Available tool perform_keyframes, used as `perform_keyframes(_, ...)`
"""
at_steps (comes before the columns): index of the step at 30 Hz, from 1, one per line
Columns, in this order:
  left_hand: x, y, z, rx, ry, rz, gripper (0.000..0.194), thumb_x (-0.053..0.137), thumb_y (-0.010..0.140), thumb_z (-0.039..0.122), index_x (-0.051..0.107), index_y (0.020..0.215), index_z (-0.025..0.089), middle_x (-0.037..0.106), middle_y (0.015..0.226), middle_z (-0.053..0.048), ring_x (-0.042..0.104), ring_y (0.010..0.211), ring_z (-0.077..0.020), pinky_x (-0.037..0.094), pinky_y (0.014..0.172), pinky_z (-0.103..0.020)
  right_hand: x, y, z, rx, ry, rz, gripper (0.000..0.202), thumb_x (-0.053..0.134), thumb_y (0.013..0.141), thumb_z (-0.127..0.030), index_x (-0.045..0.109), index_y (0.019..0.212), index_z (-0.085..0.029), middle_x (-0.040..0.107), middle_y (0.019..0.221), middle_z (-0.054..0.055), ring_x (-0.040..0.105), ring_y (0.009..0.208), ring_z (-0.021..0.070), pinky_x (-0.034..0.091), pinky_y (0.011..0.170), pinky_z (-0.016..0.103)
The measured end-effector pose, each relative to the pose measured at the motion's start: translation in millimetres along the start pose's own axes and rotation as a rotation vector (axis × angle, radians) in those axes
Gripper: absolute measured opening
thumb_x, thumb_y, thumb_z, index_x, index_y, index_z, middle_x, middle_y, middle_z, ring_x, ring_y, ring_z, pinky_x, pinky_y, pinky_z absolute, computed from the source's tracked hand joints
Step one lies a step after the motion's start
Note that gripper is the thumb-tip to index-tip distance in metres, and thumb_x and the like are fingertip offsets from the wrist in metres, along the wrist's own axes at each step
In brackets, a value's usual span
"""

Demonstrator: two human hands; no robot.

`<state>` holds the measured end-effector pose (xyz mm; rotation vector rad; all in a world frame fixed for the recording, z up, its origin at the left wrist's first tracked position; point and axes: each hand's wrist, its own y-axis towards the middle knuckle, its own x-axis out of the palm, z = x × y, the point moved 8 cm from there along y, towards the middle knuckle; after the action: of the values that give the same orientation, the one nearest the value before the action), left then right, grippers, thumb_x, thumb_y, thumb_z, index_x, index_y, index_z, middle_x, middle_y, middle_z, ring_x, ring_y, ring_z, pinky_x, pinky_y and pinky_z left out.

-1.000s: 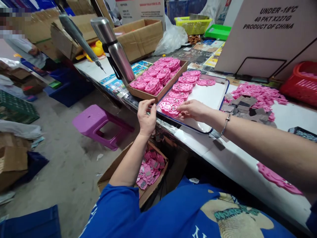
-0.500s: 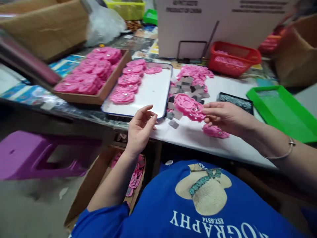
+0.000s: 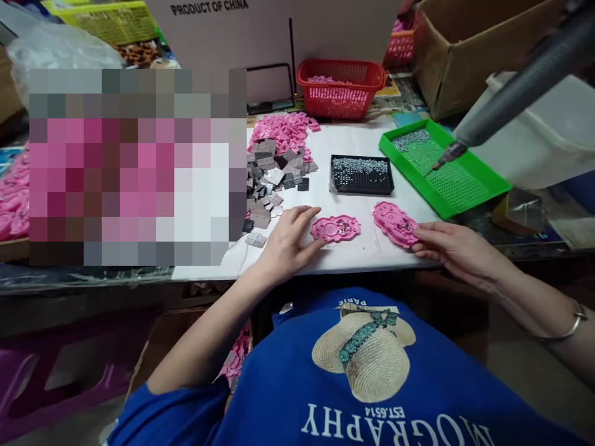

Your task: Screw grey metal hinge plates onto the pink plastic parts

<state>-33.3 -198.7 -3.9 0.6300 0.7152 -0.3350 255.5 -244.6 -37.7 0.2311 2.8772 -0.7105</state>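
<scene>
My right hand (image 3: 444, 248) pinches the right end of a pink plastic plaque (image 3: 394, 224) with a scalloped edge, held low at the table's front. A second pink plaque (image 3: 341, 228) lies on the white work surface, small dark and shiny parts on its right half. My left hand (image 3: 292, 241) reaches round this one's left end, thumb and forefinger parted on either side; whether they touch it I cannot make out. Behind the plaques sits a black tray (image 3: 362, 184) of small metal screws. Grey flat pieces (image 3: 274, 173) are scattered behind my left hand.
A hanging screwdriver (image 3: 502, 99) slants over a green tray (image 3: 478, 186) holding screws. Farther back are a pile of small pink parts (image 3: 283, 133), a red basket (image 3: 341, 99) and a cardboard box (image 3: 474, 49). Pixelation covers the left of the table.
The view has swung right. My right hand has carried its plaque to the right, past the one on the table. My left hand has come over to the lying plaque.
</scene>
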Motion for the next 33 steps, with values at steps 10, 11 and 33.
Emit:
perform_keyframes(10,20.9,28.5,3.2,0.324,0.145,-0.436,0.051,0.044,0.090,0.010,0.051,0.138,0.021,0.057,0.140,-0.010,0.054,0.121,-0.0268,0.048,0.100,-0.047,-3.4,0.7,2.5,0.182,0.026,0.024,0.020,0.066,0.085,-0.012,0.059,0.103,-0.012,0.069,0.070,0.006,0.065,0.053,0.0087,0.058,0.054,0.013)
perform_keyframes(11,20.2,30.6,0.9,0.340,0.158,-0.462,0.055,0.042,0.088,0.006,0.050,0.140,0.022,0.054,0.143,-0.010,0.052,0.126,-0.0265,0.047,0.103,-0.047,-3.8,1.4,1.2,0.181,-0.003,0.018,0.020,0.065,0.086,-0.013,0.058,0.105,-0.012,0.069,0.068,0.006,0.065,0.052,0.0093,0.058,0.053,0.014)
perform_keyframes(33,34.0,31.8,-9.5,0.246,0.236,-0.397,0.061,0.036,0.081,-0.004,0.051,0.139,0.010,0.045,0.147,-0.019,0.040,0.138,-0.0292,0.041,0.112,-0.051,0.4,-3.9,-52.2,-0.352,-1.391,0.185,0.047,0.039,0.098,-0.041,0.057,0.133,-0.015,0.073,0.083,0.012,0.070,0.080,0.0288,0.050,0.075,0.039)
